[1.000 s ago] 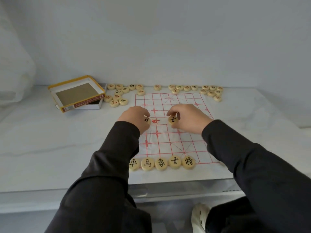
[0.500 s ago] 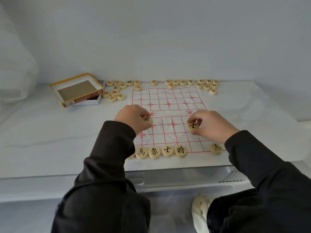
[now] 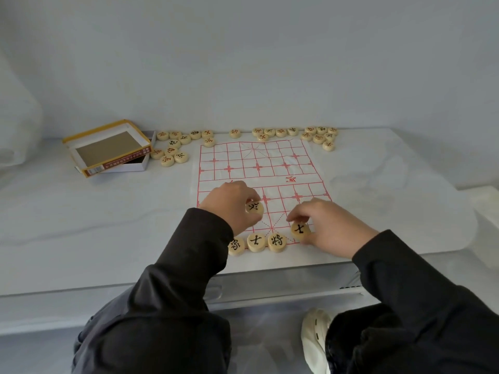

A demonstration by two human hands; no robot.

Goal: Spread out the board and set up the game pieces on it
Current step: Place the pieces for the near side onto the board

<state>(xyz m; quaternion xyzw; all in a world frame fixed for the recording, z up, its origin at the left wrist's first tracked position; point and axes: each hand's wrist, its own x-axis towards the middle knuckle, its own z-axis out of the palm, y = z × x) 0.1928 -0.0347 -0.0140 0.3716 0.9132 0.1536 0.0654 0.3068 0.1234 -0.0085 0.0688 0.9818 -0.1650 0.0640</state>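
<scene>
A thin white board sheet (image 3: 270,163) with a red grid lies spread on the white table. Three round wooden pieces (image 3: 256,242) with black characters stand in a row along its near edge; my left sleeve hides anything further left. My left hand (image 3: 229,206) pinches a black-lettered piece (image 3: 254,207) above the board's near left part. My right hand (image 3: 326,225) pinches another black-lettered piece (image 3: 300,229) just right of the row, at the near edge.
Several loose pieces lie beyond the board's far edge in a left cluster (image 3: 175,147) and a right cluster (image 3: 318,136). An open yellow-trimmed box (image 3: 108,149) sits at the far left. The table's front edge (image 3: 162,287) is close to my body.
My right hand has carried its piece down and toward the near edge, beside the row. My left hand keeps its piece over the near left of the board. The view shifted slightly.
</scene>
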